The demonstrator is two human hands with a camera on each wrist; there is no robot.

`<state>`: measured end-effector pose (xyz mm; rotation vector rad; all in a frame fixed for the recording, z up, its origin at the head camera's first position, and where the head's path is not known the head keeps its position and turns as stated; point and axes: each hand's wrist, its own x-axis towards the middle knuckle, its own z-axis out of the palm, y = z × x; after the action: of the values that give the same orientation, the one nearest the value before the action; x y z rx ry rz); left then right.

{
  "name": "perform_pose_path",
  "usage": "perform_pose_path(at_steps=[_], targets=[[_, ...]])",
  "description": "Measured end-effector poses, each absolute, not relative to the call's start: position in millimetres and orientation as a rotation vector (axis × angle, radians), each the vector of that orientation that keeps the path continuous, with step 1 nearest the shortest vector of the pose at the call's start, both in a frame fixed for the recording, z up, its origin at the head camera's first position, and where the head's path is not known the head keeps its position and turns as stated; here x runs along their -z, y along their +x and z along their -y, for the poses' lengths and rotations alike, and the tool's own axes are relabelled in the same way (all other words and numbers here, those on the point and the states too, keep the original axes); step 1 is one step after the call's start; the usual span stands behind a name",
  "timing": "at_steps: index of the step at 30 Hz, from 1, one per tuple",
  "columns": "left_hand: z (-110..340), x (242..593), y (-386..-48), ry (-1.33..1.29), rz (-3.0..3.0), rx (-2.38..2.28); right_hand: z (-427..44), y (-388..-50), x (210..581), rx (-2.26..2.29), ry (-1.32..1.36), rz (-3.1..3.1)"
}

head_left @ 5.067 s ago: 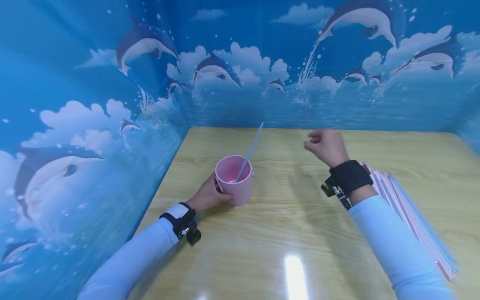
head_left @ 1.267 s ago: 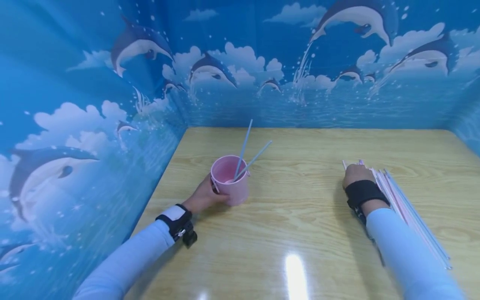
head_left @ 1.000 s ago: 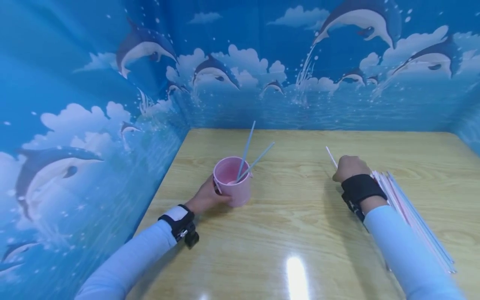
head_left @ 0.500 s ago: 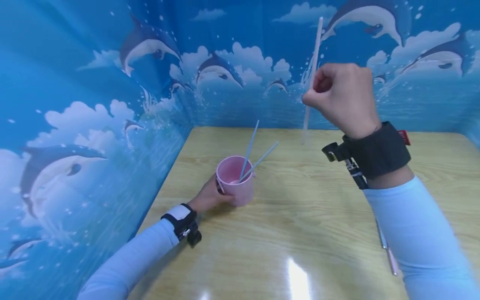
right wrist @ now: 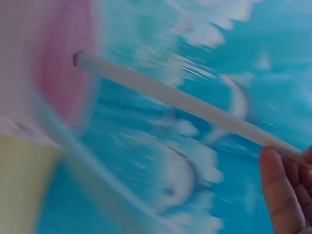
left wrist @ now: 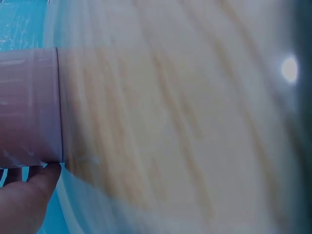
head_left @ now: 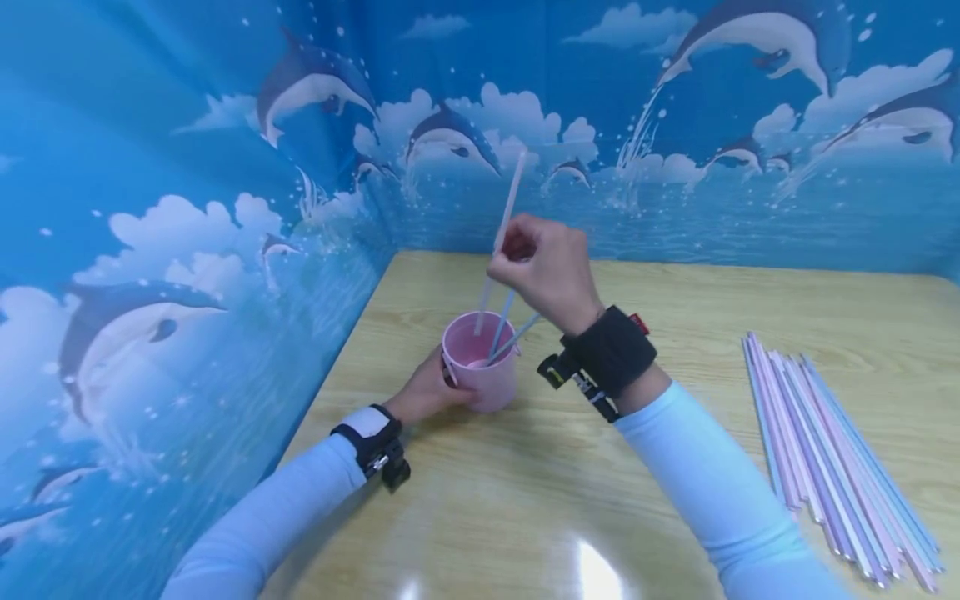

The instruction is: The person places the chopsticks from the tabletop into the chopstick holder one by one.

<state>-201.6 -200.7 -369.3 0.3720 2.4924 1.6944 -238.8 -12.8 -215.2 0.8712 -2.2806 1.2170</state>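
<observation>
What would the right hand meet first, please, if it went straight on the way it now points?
Beyond the pale straw it pinches, the right hand would probably meet the dolphin-printed backdrop first, though depth is unclear.

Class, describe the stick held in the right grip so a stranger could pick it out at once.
On the wooden table, find the pink bucket that the left grip holds. At the bucket's mouth, the right grip pinches the pale stick. Unlike the two bluish sticks leaning inside the bucket, this one is whitish and hand-held.
</observation>
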Motion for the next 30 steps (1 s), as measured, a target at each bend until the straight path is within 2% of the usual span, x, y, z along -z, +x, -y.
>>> perform_pose_path(at_steps=[6, 14, 23, 30], targets=[[201, 370, -202, 0.361, -2.501, -1.668, 28, -241, 271, -1.251, 0.918, 2.38], [201, 371, -202, 0.309, -2.501, -1.65, 33, -238, 300, -1.279, 0.87, 2.503], [200, 371, -204, 0.391, -2.49, -1.701, 7, -226, 284, -1.285, 0.827, 2.604], [199, 373, -201, 0.364, -2.446, -1.75, -59, -219, 262, -1.331, 0.792, 2.6]])
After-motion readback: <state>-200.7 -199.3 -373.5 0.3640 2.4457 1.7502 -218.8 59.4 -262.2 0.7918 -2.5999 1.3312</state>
